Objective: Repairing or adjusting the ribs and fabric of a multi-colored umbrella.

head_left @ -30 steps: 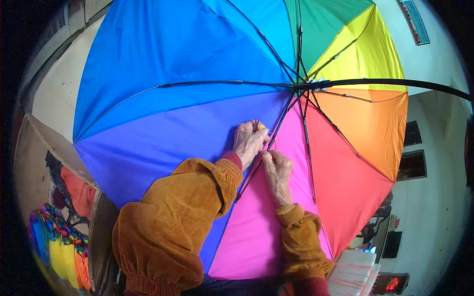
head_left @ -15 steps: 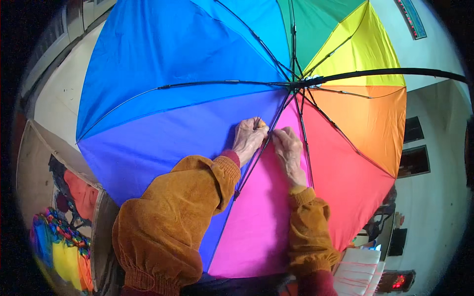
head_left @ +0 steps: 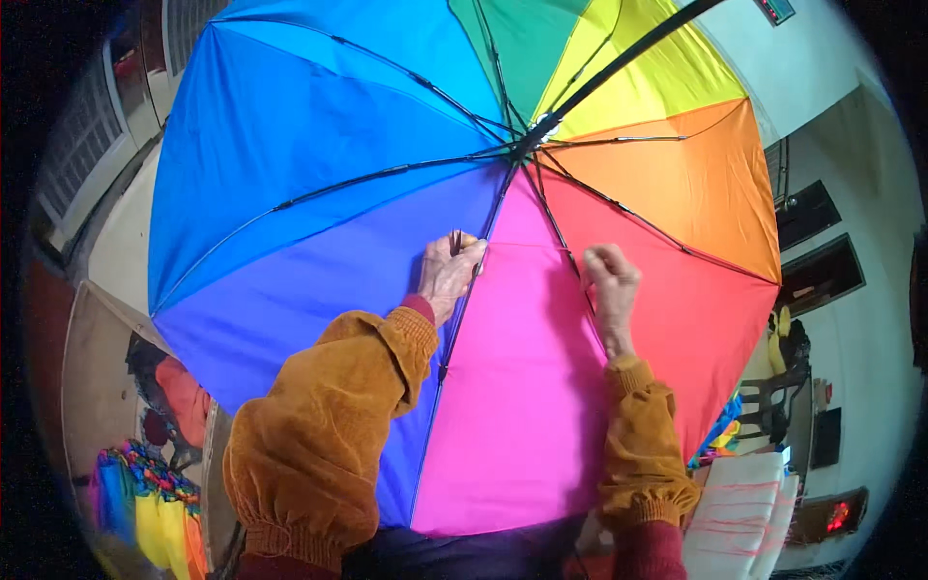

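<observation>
An open umbrella (head_left: 522,387) with panels in rainbow colours fills the middle, its inner side with black ribs facing me. My left hand (head_left: 450,271) is closed in a pinch at the rib between the purple and pink panels. Something small, dark and yellowish, pokes up from its fingers, too small to name. To the right, my closed right hand (head_left: 612,280) is by the rib between the pink and red panels. A thin reddish thread (head_left: 527,246) stretches across the pink panel from the left fingers toward the right hand. Its end at the right fingers is hidden.
The black umbrella shaft (head_left: 619,72) slants up to the right from the hub (head_left: 541,128). Folded rainbow cloth (head_left: 155,503) hangs at lower left. White pieces with red threads (head_left: 739,507) lie at lower right, near a dark chair (head_left: 773,401).
My right hand has moved right, away from the left hand, and thread now spans between them. The umbrella has tilted, its hub shifting left and up and its shaft swinging upward.
</observation>
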Tool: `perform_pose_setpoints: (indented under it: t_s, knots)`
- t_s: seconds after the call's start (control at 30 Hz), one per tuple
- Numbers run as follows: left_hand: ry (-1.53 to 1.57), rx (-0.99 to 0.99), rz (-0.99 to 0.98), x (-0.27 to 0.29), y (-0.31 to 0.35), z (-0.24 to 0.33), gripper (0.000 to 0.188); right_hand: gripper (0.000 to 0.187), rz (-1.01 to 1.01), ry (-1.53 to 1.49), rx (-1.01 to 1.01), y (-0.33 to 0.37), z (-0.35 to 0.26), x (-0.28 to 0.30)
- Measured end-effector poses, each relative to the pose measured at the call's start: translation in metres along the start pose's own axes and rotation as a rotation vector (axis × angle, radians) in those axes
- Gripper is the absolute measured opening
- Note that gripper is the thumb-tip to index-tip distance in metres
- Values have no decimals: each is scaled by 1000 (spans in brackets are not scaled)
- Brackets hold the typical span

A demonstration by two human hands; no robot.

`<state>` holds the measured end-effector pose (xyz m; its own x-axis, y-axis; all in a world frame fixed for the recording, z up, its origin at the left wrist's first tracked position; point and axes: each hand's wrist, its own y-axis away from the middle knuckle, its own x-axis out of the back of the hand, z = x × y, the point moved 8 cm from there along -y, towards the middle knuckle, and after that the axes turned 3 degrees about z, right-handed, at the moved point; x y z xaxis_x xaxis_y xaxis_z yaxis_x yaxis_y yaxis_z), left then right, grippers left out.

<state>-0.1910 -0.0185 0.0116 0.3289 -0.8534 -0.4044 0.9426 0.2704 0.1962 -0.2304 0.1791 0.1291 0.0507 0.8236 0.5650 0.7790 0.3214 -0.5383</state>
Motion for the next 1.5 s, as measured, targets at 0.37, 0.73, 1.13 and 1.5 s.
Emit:
perform_pose_setpoints:
  t_s: [0.37, 0.73, 1.13, 1.5]
  knots:
    - [-181, -285, -46, -2, -10, 6, 21, 10, 226, -899, -551, 17, 12, 35]
    - [140, 146, -39, 7, -17, -18, 11, 9, -224, 363, 112, 10, -4, -100]
    - [218, 198, -19, 6, -21, -27, 10, 7, -280, 317, 170, 9, -5, -115]
    - [231, 162, -79, -1, -28, -27, 10, 9, -207, 332, 188, 2, -3, -123]
